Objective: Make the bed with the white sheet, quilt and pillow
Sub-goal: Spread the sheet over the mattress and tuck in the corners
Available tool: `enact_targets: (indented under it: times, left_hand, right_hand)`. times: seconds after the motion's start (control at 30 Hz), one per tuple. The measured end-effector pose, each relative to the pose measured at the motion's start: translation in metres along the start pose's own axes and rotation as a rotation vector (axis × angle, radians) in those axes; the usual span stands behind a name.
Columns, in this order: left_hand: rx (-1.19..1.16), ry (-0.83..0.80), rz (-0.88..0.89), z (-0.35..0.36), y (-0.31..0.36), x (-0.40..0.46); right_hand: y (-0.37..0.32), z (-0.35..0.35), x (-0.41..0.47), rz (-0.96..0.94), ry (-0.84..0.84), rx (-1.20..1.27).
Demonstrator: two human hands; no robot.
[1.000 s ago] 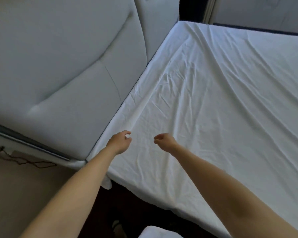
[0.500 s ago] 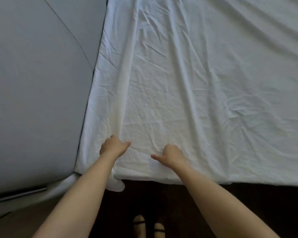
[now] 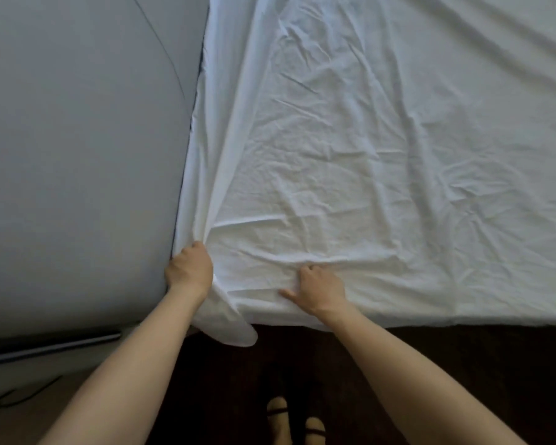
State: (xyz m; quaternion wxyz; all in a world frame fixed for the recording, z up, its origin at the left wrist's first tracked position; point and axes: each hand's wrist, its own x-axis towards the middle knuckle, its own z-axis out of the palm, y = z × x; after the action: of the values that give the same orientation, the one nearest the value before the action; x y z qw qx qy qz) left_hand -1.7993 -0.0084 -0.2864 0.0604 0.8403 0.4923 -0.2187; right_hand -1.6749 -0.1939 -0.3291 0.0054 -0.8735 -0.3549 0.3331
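Observation:
A wrinkled white sheet (image 3: 382, 155) covers the mattress and fills most of the view. My left hand (image 3: 189, 268) is closed on a bunched fold of the sheet at the bed's near left corner, right against the headboard. A loose flap of sheet (image 3: 228, 329) hangs down below that hand. My right hand (image 3: 318, 289) rests on the sheet close to the near edge, fingers curled into the cloth and thumb stretched out. No quilt or pillow is in view.
A grey padded headboard (image 3: 77, 155) stands along the left side. Below the mattress edge is the dark bed side (image 3: 463, 364). My two feet (image 3: 294, 422) in strapped sandals stand on the floor by the bed. A cable (image 3: 13, 396) lies at the lower left.
My left hand has moved left to the corner by the headboard and closed on a fold of sheet. My right hand has settled lower near the edge. My view has moved closer in.

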Motion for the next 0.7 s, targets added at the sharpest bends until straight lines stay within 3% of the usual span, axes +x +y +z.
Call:
enact_targets:
  times: [0.23,0.37,0.47,0.53,0.6,0.7]
  left_hand:
    - [0.160,0.033,0.063,-0.014,-0.029,0.000]
    - [0.207,0.015,0.083,0.012,-0.034,-0.010]
    - [0.354,0.047,0.236,0.024,-0.039,-0.022]
    - [0.473,0.023,0.444,0.035,-0.041,-0.024]
    - [0.421,-0.076,0.526,0.049,-0.047,-0.028]
    - [0.259,-0.107,0.424,0.055,-0.050,-0.033]
  right_hand:
    - [-0.021,0.017,-0.008,-0.091,0.064,-0.026]
    - [-0.032,0.034,-0.018,-0.182,-0.027,-0.027]
    - [-0.052,0.042,-0.026,-0.181,-0.002,-0.013]
    - [-0.059,0.044,-0.026,-0.177,0.021,-0.014]
    - [-0.063,0.045,-0.026,-0.159,0.030,-0.024]
    - [-0.065,0.048,-0.029,-0.091,0.122,0.084]
